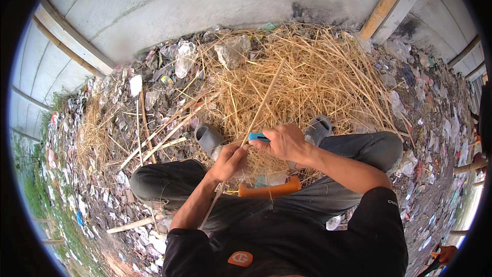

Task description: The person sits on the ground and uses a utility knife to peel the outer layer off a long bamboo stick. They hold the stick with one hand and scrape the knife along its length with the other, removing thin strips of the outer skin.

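Note:
My left hand (230,163) is closed around a long, thin bamboo strip (268,94). The strip slants from beside my left forearm up over the shavings in front of me. A blue utility knife (254,137) is gripped in my right hand (285,142), its front end against the strip just above my left fingers. The blade itself is too small to make out. Both hands are close together between my knees. Beneath them, an orange plastic piece (270,189) with a curved edge sits between my thighs, partly covered by my clothing.
A wide heap of straw-coloured shavings (312,77) spreads before my grey slippers (208,138). Loose bamboo sticks (154,146) lie to the left. Scattered plastic litter (187,60) covers the dirt. A grey panel wall (225,5) with wooden posts (388,4) closes off the far side.

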Demonstrator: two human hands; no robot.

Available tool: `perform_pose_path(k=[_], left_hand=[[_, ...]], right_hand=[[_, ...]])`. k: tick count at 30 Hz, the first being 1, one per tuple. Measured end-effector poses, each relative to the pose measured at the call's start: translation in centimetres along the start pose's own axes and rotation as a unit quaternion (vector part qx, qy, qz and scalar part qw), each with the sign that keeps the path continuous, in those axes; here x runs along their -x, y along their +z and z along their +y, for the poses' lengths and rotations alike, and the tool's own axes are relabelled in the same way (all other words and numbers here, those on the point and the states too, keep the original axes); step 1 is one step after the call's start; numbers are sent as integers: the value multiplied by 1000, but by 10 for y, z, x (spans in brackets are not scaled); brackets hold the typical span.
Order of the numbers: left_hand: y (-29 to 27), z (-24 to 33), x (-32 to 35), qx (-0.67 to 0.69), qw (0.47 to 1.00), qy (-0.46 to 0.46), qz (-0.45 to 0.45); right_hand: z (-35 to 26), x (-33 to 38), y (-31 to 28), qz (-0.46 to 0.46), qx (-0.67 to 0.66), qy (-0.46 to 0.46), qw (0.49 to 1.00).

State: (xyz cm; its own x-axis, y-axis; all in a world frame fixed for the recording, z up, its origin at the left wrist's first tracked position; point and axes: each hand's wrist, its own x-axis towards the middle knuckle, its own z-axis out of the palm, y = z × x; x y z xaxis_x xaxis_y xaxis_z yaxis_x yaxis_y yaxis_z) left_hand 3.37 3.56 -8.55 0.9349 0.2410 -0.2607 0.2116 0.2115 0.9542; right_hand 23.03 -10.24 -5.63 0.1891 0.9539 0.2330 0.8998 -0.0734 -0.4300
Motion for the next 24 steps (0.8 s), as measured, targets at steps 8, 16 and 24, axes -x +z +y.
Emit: perform_pose_path(k=[8, 16, 24], left_hand=[[15, 5, 18, 63, 994, -32, -84], [6, 11, 9, 51, 997, -39, -41], [7, 10, 14, 36, 995, -50, -73]], right_hand=[[124, -17, -87, 101, 14, 303, 948], [-8, 7, -20, -21, -69, 64, 995], [100, -29, -35, 40, -72, 285, 955]])
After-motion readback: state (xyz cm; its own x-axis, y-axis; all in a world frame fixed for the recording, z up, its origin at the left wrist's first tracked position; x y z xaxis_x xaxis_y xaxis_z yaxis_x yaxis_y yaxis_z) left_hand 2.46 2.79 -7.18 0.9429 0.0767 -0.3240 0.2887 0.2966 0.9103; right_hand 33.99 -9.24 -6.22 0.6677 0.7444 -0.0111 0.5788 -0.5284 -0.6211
